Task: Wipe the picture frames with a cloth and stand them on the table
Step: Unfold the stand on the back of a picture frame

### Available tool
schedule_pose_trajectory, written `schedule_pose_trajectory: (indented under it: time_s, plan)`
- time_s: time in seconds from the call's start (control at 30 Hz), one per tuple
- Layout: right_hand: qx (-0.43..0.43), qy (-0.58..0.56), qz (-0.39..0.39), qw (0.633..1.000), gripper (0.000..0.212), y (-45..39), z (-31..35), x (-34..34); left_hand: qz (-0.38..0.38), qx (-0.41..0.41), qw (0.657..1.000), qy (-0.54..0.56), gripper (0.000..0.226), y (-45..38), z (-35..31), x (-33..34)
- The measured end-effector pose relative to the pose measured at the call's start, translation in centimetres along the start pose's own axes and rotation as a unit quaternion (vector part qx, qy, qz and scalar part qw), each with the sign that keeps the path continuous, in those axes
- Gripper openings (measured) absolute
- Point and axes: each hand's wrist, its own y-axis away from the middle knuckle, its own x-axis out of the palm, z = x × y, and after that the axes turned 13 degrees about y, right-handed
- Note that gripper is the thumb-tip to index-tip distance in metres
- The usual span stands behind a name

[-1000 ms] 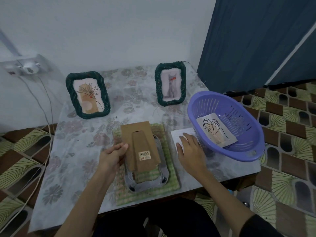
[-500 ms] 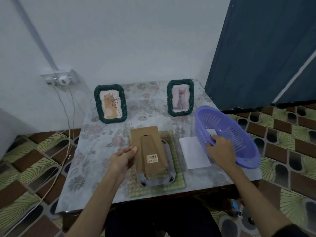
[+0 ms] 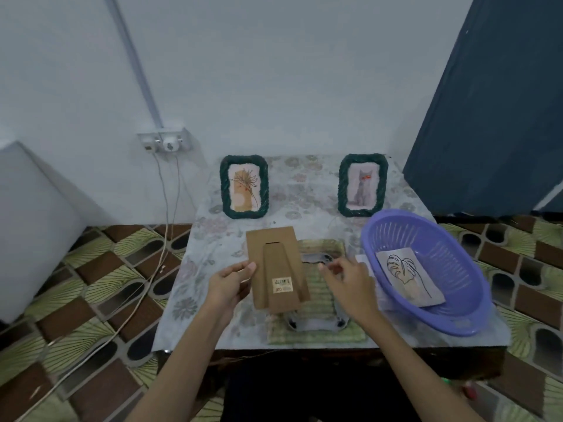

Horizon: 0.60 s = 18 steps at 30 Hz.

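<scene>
From my feed, my left hand (image 3: 231, 284) grips the left edge of the brown cardboard backing (image 3: 275, 266), thumb on top, holding it lifted and tilted with its fold-out stand and barcode sticker facing me. Just right of that grip and partly under the board, the grey frame (image 3: 313, 322) lies flat on the green cloth (image 3: 316, 300). My right hand (image 3: 350, 281) hangs over the cloth, to the right of the board and apart from it, fingers loosely curled; I cannot tell whether the fingertips pinch anything. Further right sits the purple basket (image 3: 451, 303) with a leaf print (image 3: 408, 275) lying inside. Well beyond the held board, two green woven frames stand upright at the back of the table (image 3: 189, 287): the flower frame (image 3: 244, 186) to the left and the cat frame (image 3: 362, 184) to the right.
</scene>
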Motion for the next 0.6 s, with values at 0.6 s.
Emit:
schedule_pose_trajectory:
  time_s: [0.6]
  plan:
    - [0.2, -0.294, 0.121, 0.927, 0.012, -3.4, 11.2, 9.8, -0.146, 0.087, 0.985, 0.04, 0.009, -1.0, -5.4, -14.9]
